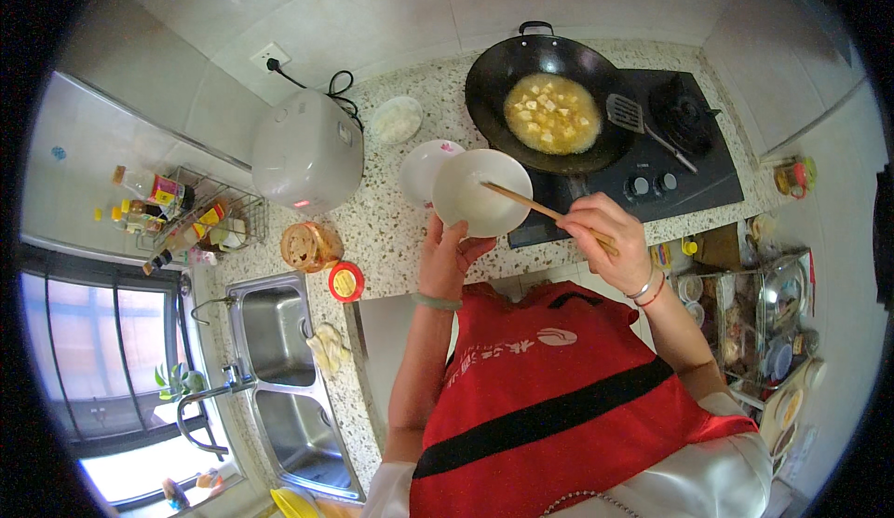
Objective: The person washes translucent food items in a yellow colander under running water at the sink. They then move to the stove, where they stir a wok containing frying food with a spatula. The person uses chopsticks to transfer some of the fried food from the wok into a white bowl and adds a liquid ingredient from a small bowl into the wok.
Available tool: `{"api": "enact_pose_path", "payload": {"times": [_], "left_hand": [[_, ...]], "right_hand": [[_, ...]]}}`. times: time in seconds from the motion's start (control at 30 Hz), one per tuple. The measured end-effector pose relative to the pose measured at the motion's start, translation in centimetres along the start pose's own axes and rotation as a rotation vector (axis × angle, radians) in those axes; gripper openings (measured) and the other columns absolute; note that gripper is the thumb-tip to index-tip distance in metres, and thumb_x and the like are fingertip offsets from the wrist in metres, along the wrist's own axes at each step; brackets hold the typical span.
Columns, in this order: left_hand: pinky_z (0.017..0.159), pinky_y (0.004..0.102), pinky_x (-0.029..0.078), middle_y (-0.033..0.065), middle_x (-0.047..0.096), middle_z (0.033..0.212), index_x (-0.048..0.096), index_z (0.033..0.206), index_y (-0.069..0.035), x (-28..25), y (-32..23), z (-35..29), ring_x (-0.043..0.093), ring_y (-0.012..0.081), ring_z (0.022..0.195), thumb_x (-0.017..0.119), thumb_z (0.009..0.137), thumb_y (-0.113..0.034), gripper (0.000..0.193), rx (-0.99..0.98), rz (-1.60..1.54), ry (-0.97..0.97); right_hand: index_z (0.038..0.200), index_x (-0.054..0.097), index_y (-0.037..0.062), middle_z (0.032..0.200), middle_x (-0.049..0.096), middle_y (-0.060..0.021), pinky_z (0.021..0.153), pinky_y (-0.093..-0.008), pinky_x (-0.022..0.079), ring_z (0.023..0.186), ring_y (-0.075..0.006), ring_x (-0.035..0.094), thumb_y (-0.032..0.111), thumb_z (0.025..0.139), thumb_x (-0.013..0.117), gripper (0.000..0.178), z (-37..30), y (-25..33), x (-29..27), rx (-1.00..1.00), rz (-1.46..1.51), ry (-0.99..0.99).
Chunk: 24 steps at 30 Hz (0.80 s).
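My left hand (451, 255) grips a white bowl (466, 169) from below, thumb by its near rim, and holds it tilted over the counter's front edge. Pale liquid seems to lie in the bowl, though its level is hard to make out. Wooden chopsticks (535, 204) are pinched in my right hand (607, 235), their tips dipped inside the bowl. Beyond it to the right, a black wok (489, 99) on the stove contains tofu cubes (551, 113) in yellowish broth. A slotted spatula (643, 119) rests at the wok's right side, its handle over the stove.
Left of the bowl are a white plate (421, 166), a small dish of white stuff (397, 120) and a rice cooker (307, 155). An open jar (305, 246) and its red lid (346, 281) sit near the double sink (279, 332). Bottles (154, 187) fill a wire rack.
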<state>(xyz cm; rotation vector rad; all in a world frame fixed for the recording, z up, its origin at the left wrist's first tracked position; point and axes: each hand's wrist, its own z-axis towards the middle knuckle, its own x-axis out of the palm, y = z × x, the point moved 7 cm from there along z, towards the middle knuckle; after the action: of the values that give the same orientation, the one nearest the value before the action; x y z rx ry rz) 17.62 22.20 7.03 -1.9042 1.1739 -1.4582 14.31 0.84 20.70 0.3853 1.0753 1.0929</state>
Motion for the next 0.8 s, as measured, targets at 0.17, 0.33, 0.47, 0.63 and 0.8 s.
{"api": "enact_pose_path", "payload": {"times": [0.17, 0.33, 0.47, 0.63, 0.8], "left_hand": [[0.078, 0.0385, 0.059, 0.0133, 0.054, 0.121, 0.037, 0.136, -0.008, -0.1, 0.6, -0.5, 0.066, 0.0284, 0.092, 0.048, 0.091, -0.007, 0.047, -0.012, -0.056, -0.022], [0.078, 0.0382, 0.058, 0.0131, 0.055, 0.118, 0.037, 0.135, -0.007, 0.3, 0.8, -1.0, 0.066, 0.0284, 0.091, 0.049, 0.090, -0.007, 0.046, -0.022, -0.077, -0.025], [0.079, 0.0393, 0.058, 0.0132, 0.054, 0.119, 0.037, 0.135, -0.008, 0.4, 0.3, -1.5, 0.065, 0.0291, 0.094, 0.050, 0.090, -0.008, 0.047, -0.018, -0.077, -0.024], [0.080, 0.0421, 0.058, 0.0134, 0.053, 0.123, 0.037, 0.136, -0.009, 0.4, 0.6, -1.4, 0.063, 0.0309, 0.099, 0.052, 0.090, -0.014, 0.048, -0.003, -0.040, -0.006], [0.079, 0.0381, 0.058, 0.0133, 0.056, 0.119, 0.034, 0.138, -0.008, 0.8, 0.2, -2.0, 0.066, 0.0276, 0.093, 0.051, 0.089, -0.008, 0.051, -0.018, -0.081, -0.054]], "right_hand": [[0.093, 0.066, 0.0006, 0.090, 0.062, -0.0124, 0.066, -0.0325, 0.050, 0.078, -0.0258, 0.062, 0.003, 0.084, 0.066, 0.009, -1.0, 0.7, -0.7, 0.066, 0.108, 0.093], [0.091, 0.066, 0.0002, 0.090, 0.061, -0.0120, 0.064, -0.0316, 0.050, 0.076, -0.0254, 0.061, 0.002, 0.084, 0.065, 0.007, 0.0, 1.2, 0.3, -0.018, 0.029, 0.049], [0.089, 0.066, -0.0012, 0.088, 0.060, -0.0119, 0.062, -0.0297, 0.049, 0.074, -0.0235, 0.061, 0.001, 0.085, 0.063, 0.005, -0.6, 1.0, -1.1, 0.018, 0.002, 0.048], [0.089, 0.065, -0.0018, 0.087, 0.060, -0.0123, 0.066, -0.0313, 0.049, 0.077, -0.0237, 0.061, 0.000, 0.084, 0.063, 0.005, -0.6, 2.2, -0.5, -0.014, 0.101, 0.105], [0.089, 0.065, -0.0009, 0.088, 0.060, -0.0122, 0.064, -0.0309, 0.049, 0.076, -0.0249, 0.062, 0.003, 0.084, 0.066, 0.006, -0.2, 1.2, 0.0, 0.003, 0.029, 0.033]]}}
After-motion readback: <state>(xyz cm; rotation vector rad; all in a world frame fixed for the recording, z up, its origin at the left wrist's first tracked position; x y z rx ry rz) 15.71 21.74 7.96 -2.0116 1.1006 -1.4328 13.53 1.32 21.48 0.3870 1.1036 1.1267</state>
